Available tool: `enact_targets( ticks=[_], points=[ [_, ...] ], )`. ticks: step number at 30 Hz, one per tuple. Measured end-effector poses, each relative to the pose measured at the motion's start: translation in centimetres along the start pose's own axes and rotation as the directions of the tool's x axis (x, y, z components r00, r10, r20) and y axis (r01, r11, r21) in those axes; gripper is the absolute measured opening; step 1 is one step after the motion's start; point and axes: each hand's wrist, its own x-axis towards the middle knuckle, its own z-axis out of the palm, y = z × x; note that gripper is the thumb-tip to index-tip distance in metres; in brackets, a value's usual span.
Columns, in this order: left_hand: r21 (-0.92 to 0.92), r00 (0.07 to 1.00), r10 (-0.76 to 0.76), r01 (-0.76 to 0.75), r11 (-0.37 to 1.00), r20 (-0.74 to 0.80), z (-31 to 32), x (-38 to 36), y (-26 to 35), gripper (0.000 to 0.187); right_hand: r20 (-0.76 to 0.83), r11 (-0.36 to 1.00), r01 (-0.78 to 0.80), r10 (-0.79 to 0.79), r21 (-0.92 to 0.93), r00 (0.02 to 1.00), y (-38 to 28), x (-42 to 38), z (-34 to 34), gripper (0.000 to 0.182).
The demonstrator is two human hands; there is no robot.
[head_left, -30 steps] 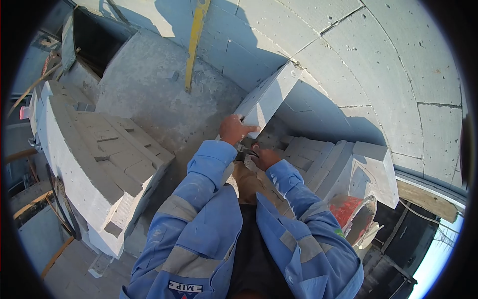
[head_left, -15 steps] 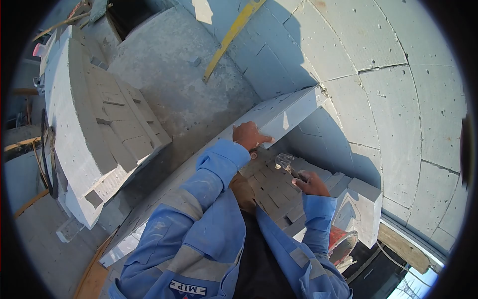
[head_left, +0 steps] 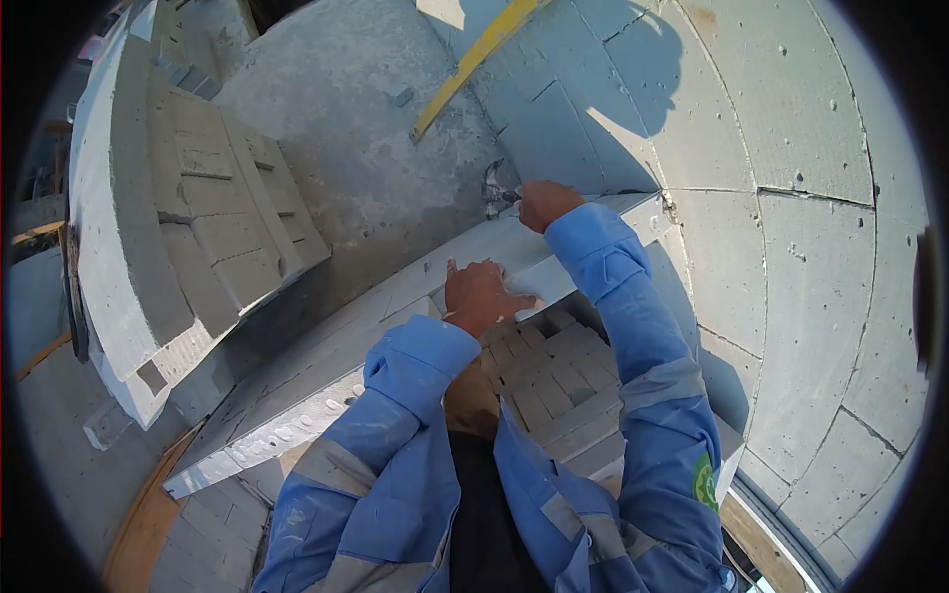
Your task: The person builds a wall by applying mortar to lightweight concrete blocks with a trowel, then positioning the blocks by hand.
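While the left hand presses flat on the long aerated-concrete block tilted against the block wall, the right hand's fingers grip a hammer; rigid, probably crumbly-edged, best held along its faces.

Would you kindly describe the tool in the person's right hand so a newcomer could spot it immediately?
Start at the curved wall of pale grey blocks, then drop to the long white block lying at its foot. At that block's far end, the right hand grips a small metal-headed hammer, the only shiny object among matt masonry.
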Motion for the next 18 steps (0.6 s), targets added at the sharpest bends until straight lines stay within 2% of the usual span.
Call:
enact_targets(
  ticks=[1, 4, 7, 9, 10, 13, 16, 18],
  points=[
    [0.002, 1.0, -0.007, 0.007, 1.0, 0.005, 0.2, -0.1, 0.1, 0.091, 0.202, 0.996, 0.05, -0.034, -0.071, 0.979, -0.1, 0.8, 0.9, 0.027],
    [-0.01, 0.999, -0.041, 0.041, 0.999, 0.017, 0.2, 0.0, 0.2, 0.095, 0.192, 0.998, 0.05, -0.043, -0.028, 0.981, -0.2, 1.2, 2.6, 0.02],
    [-0.009, 0.999, -0.035, 0.035, 0.999, 0.021, -0.4, -0.1, 0.4, 0.094, 0.186, 0.998, 0.063, -0.057, -0.029, 0.981, -0.5, 1.0, 2.6, 0.021],
    [-0.016, 0.999, -0.023, 0.024, 1.0, 0.048, -0.8, -0.2, 0.8, 0.069, 0.236, 0.993, 0.101, -0.085, -0.057, 0.968, -0.6, 1.4, 2.1, 0.021],
    [-0.013, 0.998, -0.018, 0.019, 1.0, 0.053, -0.7, -0.3, 0.8, 0.069, 0.285, 0.986, 0.142, -0.113, -0.084, 0.952, -0.7, 1.5, 1.9, 0.021],
    [-0.022, 1.0, -0.023, 0.023, 0.999, 0.007, -0.8, -0.5, 0.9, 0.067, 0.199, 0.982, 0.155, -0.131, -0.106, 0.971, -1.3, 1.2, 2.7, 0.02],
    [0.001, 1.0, -0.011, 0.011, 1.0, 0.016, -0.9, -0.7, 1.1, 0.066, 0.24, 0.979, 0.179, -0.152, -0.096, 0.959, -1.5, 1.8, 2.3, 0.015],
    [0.0, 1.0, -0.01, 0.01, 1.0, 0.008, -0.5, -0.6, 0.9, 0.065, 0.193, 0.99, 0.128, -0.115, -0.057, 0.974, -1.6, 1.9, 3.3, 0.015]
  ],
)
